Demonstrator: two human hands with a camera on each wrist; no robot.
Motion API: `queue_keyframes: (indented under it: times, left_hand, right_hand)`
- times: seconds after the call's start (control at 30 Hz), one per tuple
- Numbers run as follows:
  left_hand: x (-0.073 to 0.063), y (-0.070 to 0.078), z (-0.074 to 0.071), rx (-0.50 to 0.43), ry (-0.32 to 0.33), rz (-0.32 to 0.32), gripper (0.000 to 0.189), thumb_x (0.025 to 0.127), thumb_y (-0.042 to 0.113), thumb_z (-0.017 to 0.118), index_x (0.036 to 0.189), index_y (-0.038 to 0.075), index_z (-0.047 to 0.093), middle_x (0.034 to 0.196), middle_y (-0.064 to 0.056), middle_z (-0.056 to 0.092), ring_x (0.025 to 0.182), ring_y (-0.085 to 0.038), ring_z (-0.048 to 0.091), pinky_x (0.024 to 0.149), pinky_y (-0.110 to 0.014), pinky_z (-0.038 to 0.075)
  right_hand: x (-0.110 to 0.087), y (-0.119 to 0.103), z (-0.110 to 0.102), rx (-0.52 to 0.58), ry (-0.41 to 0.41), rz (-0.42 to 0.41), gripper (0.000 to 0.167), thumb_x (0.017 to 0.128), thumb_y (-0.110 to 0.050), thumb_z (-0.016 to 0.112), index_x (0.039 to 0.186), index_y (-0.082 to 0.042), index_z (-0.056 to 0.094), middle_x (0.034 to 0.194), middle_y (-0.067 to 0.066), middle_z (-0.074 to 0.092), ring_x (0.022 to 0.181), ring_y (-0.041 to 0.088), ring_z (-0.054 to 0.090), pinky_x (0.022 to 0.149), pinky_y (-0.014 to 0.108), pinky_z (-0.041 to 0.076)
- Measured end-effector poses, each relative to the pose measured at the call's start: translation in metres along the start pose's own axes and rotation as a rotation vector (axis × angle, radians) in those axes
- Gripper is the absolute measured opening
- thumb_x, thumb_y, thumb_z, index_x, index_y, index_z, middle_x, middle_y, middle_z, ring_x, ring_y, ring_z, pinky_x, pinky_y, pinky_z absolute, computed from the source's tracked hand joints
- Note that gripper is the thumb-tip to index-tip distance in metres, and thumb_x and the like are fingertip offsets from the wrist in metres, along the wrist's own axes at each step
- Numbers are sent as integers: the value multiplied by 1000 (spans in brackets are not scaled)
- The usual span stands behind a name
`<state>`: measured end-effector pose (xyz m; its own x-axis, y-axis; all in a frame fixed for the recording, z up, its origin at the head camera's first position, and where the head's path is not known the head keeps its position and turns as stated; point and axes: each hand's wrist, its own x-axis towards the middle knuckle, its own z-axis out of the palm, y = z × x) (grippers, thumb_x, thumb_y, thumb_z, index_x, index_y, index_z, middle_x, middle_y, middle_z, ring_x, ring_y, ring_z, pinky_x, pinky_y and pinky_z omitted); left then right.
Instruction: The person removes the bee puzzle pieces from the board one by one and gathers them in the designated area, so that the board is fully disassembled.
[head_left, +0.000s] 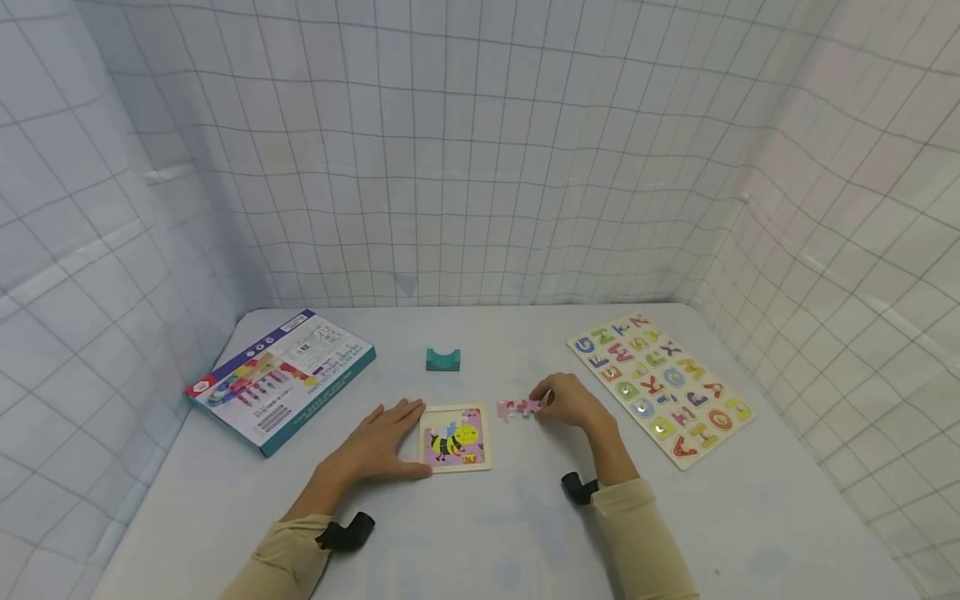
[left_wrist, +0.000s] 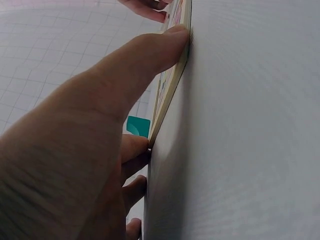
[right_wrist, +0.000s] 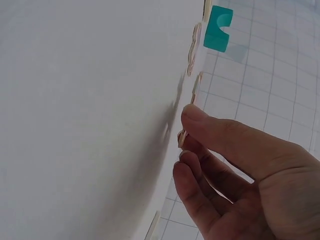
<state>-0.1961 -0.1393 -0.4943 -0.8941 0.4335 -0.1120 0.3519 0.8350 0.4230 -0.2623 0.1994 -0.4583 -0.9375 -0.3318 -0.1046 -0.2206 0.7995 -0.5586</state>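
Observation:
A square wooden jigsaw tray (head_left: 454, 470) with a bee picture lies on the table; pale wood shows at its upper left. My left hand (head_left: 382, 442) rests at its left side, fingers extended, the thumb along the lower edge and the index finger at the upper left corner. To the right of the tray, my right hand (head_left: 572, 402) pinches a small pink jigsaw piece (right_wrist: 195, 91) between thumb and fingers. Another pink jigsaw piece (head_left: 506, 409) lies between that hand and the tray. In the right wrist view the held piece is seen edge-on, partly hidden by the thumb.
Behind the tray stands a teal block (head_left: 443, 361) with a curved notch. A flat printed box (head_left: 285, 379) lies at the left. On the right is a wooden alphabet board (head_left: 660, 387) with coloured letters. Grid-patterned white cloth (head_left: 480, 167) walls the table on three sides.

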Motion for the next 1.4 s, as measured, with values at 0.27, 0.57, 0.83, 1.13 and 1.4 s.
queue_keyframes:
  times: [0.27,0.57,0.83,1.13,1.4]
  left_hand:
    - [0,0,-2,-5,0,-3,105,74,67,69,154,11,29,162,-7,27,151,-31,19,124,-55,11]
    - [-1,-1,1,-3,7,-1,106,73,68,68,154,11,30,161,-7,28,151,-31,20,123,-55,12]
    - [-2,-1,1,0,10,1,106,73,69,68,154,11,30,161,-7,28,151,-31,21,123,-56,12]
    - [-1,0,0,-6,16,1,106,73,67,69,153,11,30,161,-7,29,151,-31,21,123,-56,12]
    - [0,0,1,-13,11,2,106,73,67,70,153,11,30,161,-7,29,151,-31,21,123,-56,12]
  right_hand:
    - [3,4,1,25,-23,20,22,75,-5,79,96,-6,75,93,4,72,82,14,62,71,27,54]
    - [4,7,6,38,-28,34,23,74,-4,80,97,-7,75,96,4,72,84,15,63,75,29,55]
    - [3,8,6,32,-28,34,23,75,-6,80,97,-7,75,97,3,72,85,15,63,76,29,55]
    - [3,8,3,38,-19,-5,29,73,-7,82,101,-5,73,94,4,70,82,14,61,72,27,54]
    - [5,-4,7,91,-3,-9,34,73,-12,84,104,-7,73,87,3,65,75,13,55,64,24,47]
